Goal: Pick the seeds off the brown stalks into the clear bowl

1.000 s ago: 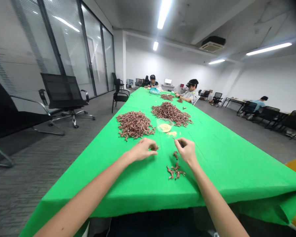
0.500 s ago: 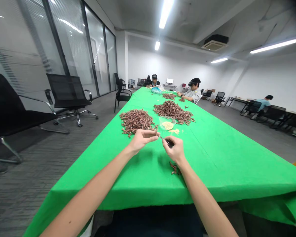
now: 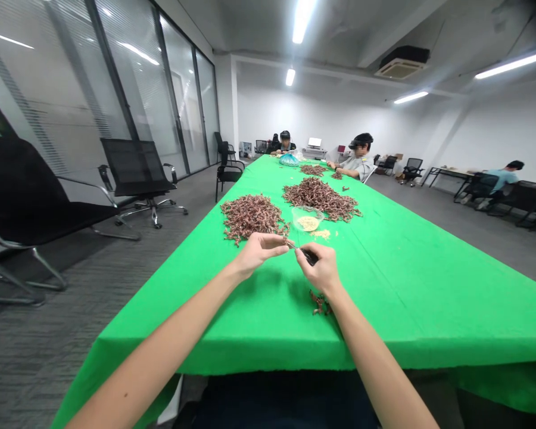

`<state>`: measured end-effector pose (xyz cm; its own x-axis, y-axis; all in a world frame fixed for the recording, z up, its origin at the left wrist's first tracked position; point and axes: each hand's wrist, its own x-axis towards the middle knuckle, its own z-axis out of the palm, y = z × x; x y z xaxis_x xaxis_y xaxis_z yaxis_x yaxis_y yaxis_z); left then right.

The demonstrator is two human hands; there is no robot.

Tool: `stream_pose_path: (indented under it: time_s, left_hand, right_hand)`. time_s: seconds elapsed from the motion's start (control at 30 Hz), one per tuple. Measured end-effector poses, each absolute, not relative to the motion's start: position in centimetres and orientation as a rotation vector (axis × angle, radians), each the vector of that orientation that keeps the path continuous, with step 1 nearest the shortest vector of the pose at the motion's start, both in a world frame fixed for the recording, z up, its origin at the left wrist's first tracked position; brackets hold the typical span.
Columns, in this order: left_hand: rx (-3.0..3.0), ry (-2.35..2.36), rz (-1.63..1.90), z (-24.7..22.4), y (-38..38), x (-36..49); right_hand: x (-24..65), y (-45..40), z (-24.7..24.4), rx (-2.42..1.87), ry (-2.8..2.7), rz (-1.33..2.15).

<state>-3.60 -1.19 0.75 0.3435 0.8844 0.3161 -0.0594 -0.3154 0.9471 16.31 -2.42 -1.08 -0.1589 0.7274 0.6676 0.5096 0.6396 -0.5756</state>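
My left hand (image 3: 261,255) is closed in a pinch on a small reddish-brown twisted piece (image 3: 286,240), partly hidden by the fingers. Wrapped in my right hand (image 3: 322,269) is a dark-handled tool (image 3: 311,257) with a thin metal tip. That tip points left and meets the piece at my left fingertips; its exact kind I cannot make out. Just beyond the hands, a clear plastic bowl (image 3: 296,219) holds pale yellowish bits. More pale crumbs (image 3: 322,234) lie beside it on the cloth. Several reddish-brown pieces (image 3: 318,302) rest by my right wrist.
A green cloth (image 3: 411,286) covers the long table. Heaps of similar pieces stand at left (image 3: 253,217) and centre (image 3: 322,198). Farther off are a blue plastic bag (image 3: 289,159) and two seated people. Office chairs (image 3: 136,167) line the left side.
The camera view has turned slightly left, so the scene sits a little farther right. Both hands keep the same hold, with the tool tip still at the piece.
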Motion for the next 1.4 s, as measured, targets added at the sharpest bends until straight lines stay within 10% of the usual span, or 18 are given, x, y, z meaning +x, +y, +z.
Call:
stream_pose_path:
  time_s: [1.4]
  left_hand:
    - [1.379,0.574,1.173,0.35,-1.64,-2.9]
  right_hand:
    - [15.99,-2.59,-1.31,-0.873,-1.772,0.441]
